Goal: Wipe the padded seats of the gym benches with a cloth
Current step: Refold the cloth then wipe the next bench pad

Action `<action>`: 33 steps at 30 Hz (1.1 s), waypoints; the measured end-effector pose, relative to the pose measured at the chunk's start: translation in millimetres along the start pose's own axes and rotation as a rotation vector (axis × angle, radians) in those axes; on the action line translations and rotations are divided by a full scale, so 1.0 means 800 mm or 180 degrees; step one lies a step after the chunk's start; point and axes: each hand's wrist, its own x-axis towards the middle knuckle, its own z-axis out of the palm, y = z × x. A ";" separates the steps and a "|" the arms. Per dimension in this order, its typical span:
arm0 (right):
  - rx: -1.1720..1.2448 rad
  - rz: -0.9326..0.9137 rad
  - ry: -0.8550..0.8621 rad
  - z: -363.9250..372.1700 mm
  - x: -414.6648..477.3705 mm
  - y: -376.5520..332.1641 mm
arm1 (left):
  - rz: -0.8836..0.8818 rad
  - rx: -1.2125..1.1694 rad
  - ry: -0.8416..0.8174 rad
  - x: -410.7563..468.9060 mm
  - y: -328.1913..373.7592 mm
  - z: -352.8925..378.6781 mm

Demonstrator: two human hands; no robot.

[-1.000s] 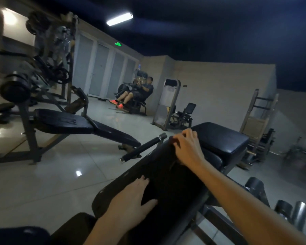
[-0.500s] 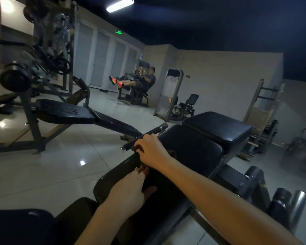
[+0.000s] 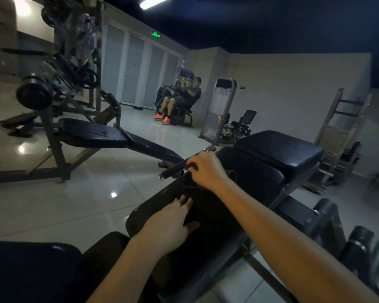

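Observation:
A long black padded bench (image 3: 258,171) runs away from me, with a separate black seat pad (image 3: 280,149) at its far end. A dark cloth (image 3: 208,206) lies along the near pad and is hard to tell from the padding. My right hand (image 3: 206,169) is at the pad's left edge with its fingers curled on the far end of the cloth. My left hand (image 3: 171,224) lies flat on the near end of the cloth, fingers stretched out. A second black bench (image 3: 92,133) stands to the left across the floor.
A black handle bar (image 3: 175,168) sticks out just left of my right hand. Foam rollers (image 3: 357,243) stand at the right. A weight rack (image 3: 37,92) rises at the left. A person (image 3: 184,97) sits on a machine at the back. Glossy tiled floor (image 3: 85,197) lies between.
My right hand has drawn the cloth's far end back from the top of the pad toward me and to the pad's left edge. My left hand stays pressed on the near end.

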 end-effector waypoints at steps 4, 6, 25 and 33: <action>0.0068 -0.0581 -0.0189 0.009 -0.023 -0.035 | -0.0023 -0.0060 -0.0083 -0.004 -0.002 0.002; -0.0116 -0.0759 -0.0129 0.005 -0.024 -0.022 | 0.0041 -0.0154 0.0025 -0.008 -0.007 0.003; -0.0064 -0.0658 -0.0422 0.020 0.005 -0.045 | -0.0107 0.0250 0.0071 -0.010 -0.005 0.018; -0.0688 0.0579 0.0256 -0.026 0.048 0.077 | 0.0045 0.0179 0.0186 -0.018 -0.013 0.022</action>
